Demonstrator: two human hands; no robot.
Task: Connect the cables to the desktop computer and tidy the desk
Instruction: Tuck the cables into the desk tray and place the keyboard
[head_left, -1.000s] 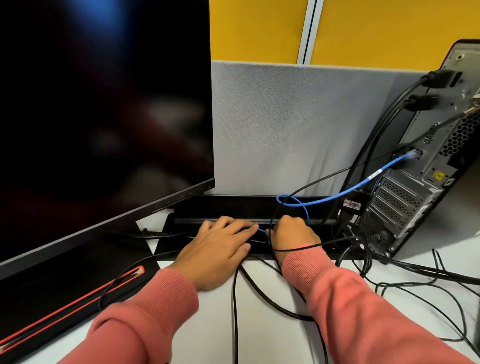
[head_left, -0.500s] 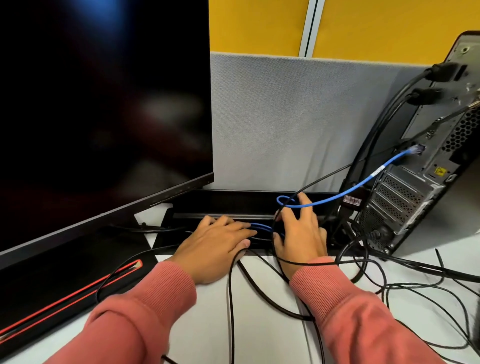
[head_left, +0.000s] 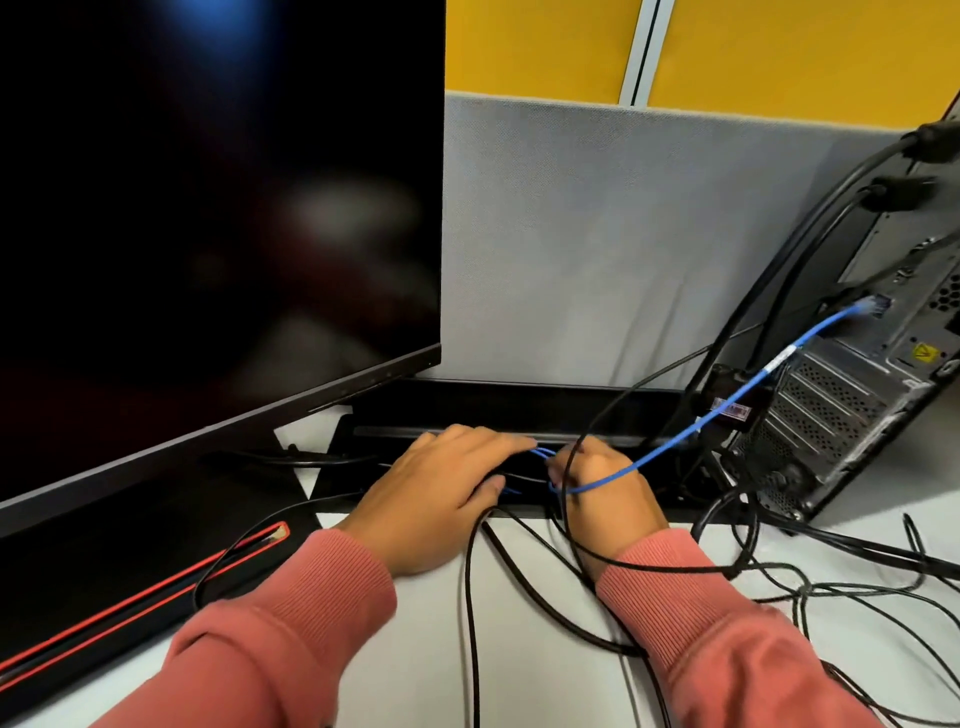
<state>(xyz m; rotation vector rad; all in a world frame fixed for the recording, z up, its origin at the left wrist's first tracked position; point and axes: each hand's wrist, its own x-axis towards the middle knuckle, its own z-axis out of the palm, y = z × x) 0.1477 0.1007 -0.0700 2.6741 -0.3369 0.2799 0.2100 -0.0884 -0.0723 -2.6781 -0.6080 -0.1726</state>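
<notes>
Along the tabletop's (head_left: 415, 649) back edge, the blue network cable (head_left: 675, 441) slants rightward up to the computer tower (head_left: 857, 405); the right hand (head_left: 605, 493), nearer, pinches its slack loop, while the left hand (head_left: 441, 493) rests flat, fingers straight.

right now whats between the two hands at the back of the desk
In the head view, a loop of the blue cable and a few black cables lie between the left hand and right hand.
</notes>
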